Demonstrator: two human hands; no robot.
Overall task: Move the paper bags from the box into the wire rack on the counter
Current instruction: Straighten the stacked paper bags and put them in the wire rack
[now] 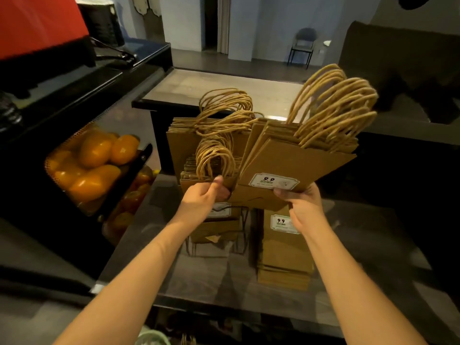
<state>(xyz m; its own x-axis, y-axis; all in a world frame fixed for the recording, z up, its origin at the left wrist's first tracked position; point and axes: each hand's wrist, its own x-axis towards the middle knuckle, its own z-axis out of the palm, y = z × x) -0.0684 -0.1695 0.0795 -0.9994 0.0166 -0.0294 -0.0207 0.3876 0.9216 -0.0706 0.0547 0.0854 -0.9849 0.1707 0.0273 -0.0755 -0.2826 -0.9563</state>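
2 gripping hands: left hand (202, 198) on 1 small bag bundle (192, 182), right hand (301, 204) on 1 tilted bundle (296, 161)

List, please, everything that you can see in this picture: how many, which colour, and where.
bundle of bags: one bundle, brown, tilted above the counter, handles up
bags in the rack: many, brown, upright, in the middle
stack of bags: one stack, brown, flat on the counter, below the bundle
wire rack: one, black, on the counter
counter: one, dark and shiny, in front
oranges: several, orange, in clear wrap, at the left
chair: one, dark, far back by the wall
left hand: grips the front bags in the rack
right hand: holds the bundle of bags at its lower end
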